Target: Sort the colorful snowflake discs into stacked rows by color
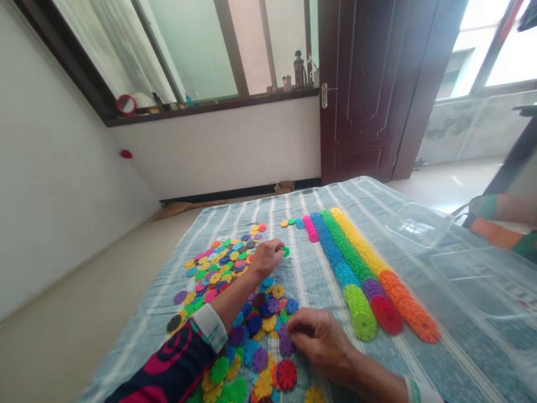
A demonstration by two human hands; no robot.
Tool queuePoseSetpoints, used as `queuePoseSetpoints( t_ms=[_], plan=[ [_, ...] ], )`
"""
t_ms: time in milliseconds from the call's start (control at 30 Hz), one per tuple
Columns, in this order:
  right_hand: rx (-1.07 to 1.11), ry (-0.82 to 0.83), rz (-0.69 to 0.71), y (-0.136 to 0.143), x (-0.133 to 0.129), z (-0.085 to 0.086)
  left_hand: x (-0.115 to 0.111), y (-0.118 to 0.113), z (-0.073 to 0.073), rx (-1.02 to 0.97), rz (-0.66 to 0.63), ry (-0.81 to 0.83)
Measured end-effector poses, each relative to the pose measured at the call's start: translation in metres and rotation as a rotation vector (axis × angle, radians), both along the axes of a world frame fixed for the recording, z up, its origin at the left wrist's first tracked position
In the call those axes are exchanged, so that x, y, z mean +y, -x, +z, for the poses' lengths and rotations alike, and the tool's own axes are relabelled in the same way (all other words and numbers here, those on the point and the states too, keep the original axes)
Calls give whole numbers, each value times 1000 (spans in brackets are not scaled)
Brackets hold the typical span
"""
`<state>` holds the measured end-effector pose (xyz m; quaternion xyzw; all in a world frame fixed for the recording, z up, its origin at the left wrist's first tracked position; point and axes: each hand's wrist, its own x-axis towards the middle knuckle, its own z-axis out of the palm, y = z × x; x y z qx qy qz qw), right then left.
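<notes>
My left hand (267, 259) reaches out over the far right edge of a loose pile of notched plastic discs (226, 260). Its fingers are pinched on a green disc (286, 252), which pokes out past the fingertips. Closer to me, my right hand (323, 341) is curled beside the near part of the pile, its thumb and fingertips closed at the edge of a purple disc (286, 342). To the right, overlapping discs lie in long rows by colour: a yellow row (356, 240), a green row (346, 246), a blue row (327, 240) and a short pink row (311, 228).
Orange (409, 305), red (386, 315) and lime discs (359, 313) end the rows nearest me. Two clear plastic containers, one a tub (419, 226), stand on the right of the striped bedsheet (289, 204). Another person's sleeve (503, 229) shows at the right edge.
</notes>
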<state>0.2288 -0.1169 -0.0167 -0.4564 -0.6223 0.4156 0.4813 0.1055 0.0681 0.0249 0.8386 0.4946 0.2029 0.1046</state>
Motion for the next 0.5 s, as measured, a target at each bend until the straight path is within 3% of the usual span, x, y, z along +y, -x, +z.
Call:
queuePoseSetpoints(
  t_ms=[267, 500],
  plan=[
    [-9, -22, 15, 0, 2, -1, 77, -42, 4, 15, 151, -40],
    [3, -95, 3, 2, 6, -6, 102, -61, 4, 110, 181, -38]
  ],
)
